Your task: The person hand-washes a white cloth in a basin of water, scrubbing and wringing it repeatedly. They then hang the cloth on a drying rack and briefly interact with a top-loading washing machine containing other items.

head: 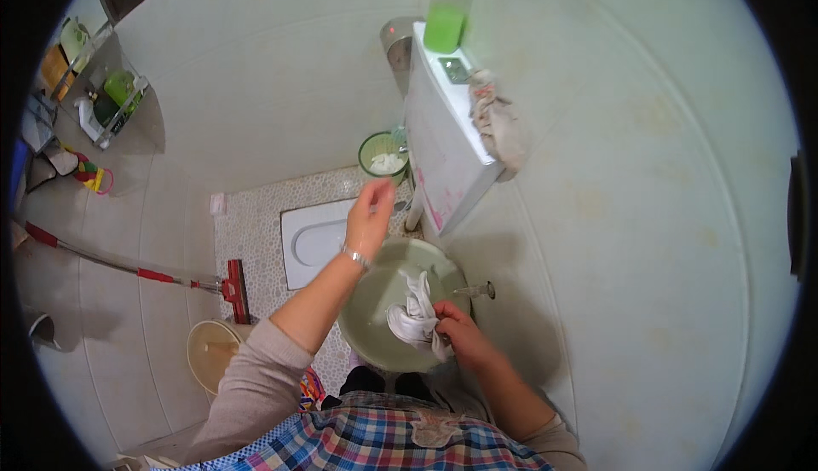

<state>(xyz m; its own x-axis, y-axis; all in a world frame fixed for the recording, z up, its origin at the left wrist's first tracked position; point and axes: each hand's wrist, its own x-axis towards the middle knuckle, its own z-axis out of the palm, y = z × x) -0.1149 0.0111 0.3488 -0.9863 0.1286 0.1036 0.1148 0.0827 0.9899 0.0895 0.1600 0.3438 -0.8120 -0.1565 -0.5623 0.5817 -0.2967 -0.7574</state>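
My right hand (461, 337) grips a bunched white cloth (415, 317) by its edge, over a pale green basin (358, 337). The cloth hangs twisted above the basin, which appears to hold water. My left hand (370, 215) is raised past the basin's far left rim, above the white squat toilet (307, 266). Its fingers point away from me and look partly curled. No object shows in it, though its fingertips are blurred. Just beyond the fingers stands a green wastebasket (385, 163) with crumpled white material inside.
A metal tap (476, 291) juts from the right wall. Beyond the basin, a white cistern (447, 145) carries a bottle of green liquid (444, 26) and a draped rag (498, 122). A red-headed floor squeegee (236, 292) and beige bucket (204, 356) stand left; a wall rack (112, 110) holds bottles.
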